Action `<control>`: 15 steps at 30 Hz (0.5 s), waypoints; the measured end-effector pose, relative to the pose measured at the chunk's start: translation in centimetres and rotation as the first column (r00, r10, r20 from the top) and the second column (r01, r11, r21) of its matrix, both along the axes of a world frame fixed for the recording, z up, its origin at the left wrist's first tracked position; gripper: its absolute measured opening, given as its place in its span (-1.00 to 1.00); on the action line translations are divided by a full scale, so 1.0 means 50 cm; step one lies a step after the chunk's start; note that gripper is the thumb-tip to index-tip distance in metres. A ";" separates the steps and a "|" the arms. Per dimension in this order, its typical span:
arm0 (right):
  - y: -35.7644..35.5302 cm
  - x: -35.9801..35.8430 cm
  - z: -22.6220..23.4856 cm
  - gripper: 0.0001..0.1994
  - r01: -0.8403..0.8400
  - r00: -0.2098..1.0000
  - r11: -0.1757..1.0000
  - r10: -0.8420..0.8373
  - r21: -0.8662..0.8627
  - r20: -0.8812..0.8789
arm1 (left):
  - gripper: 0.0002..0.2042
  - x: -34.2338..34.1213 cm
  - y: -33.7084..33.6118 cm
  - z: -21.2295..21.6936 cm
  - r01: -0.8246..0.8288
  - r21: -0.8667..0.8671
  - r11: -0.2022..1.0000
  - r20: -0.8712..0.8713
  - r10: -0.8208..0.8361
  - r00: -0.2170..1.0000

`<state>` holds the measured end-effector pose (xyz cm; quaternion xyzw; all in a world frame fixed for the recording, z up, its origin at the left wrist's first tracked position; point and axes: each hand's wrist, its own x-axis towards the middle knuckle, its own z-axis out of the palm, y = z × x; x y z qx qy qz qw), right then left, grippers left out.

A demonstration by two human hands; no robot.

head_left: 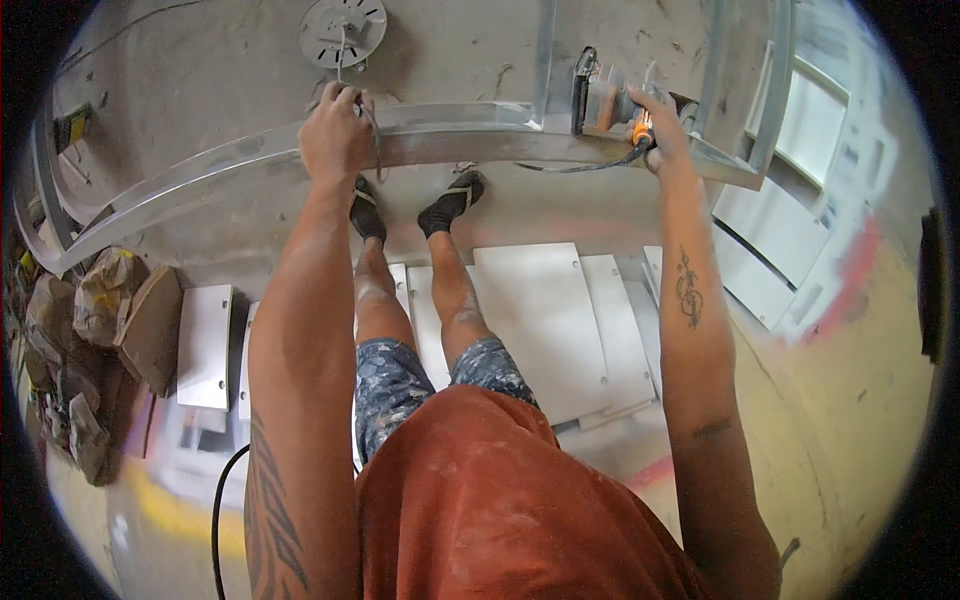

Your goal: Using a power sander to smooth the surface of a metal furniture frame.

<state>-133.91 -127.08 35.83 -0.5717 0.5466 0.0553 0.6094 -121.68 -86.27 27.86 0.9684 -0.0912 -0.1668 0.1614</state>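
Observation:
My right hand point(655, 125) is wrapped round a corded power sander point(608, 100), grey and orange with a black end. The sander sits on the near bar of a silvery metal frame point(450, 148), and its black cord point(560, 168) trails to the left along the bar. Farther left, my left hand point(338, 132) is closed over the same bar. A thin grey strip hangs beside its thumb side, and a pale stem runs from its knuckles toward a round white slotted disc point(343, 28). What those fingers grip is hidden.
White flat panels with holes point(540, 330) lie behind my feet, with another panel point(205, 345) at the left. Dusty bags point(108, 295) are heaped at far left. White shelf-like pieces point(765, 245) lie at the right. A black cable point(218, 510) curves by my left arm.

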 end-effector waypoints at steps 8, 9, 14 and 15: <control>0.025 0.009 0.009 -0.32 -0.021 0.999 1.000 0.021 -0.009 -0.030 | -0.73 -0.002 0.014 -0.001 0.012 0.005 1.000 0.052 -0.012 0.999; 0.015 0.008 0.001 -0.32 -0.021 0.999 1.000 0.021 -0.012 -0.031 | -0.73 -0.001 0.009 -0.002 0.009 0.008 1.000 0.046 -0.009 0.999; -0.008 0.009 -0.027 -0.26 -0.019 0.995 0.995 0.009 -0.099 -0.097 | -0.73 -0.001 0.010 -0.005 0.009 0.030 1.000 0.000 -0.009 1.000; -0.013 0.011 -0.030 -0.26 -0.019 0.995 0.995 0.009 -0.101 -0.095 | -0.73 0.000 0.007 -0.006 0.009 0.020 1.000 0.002 -0.009 1.000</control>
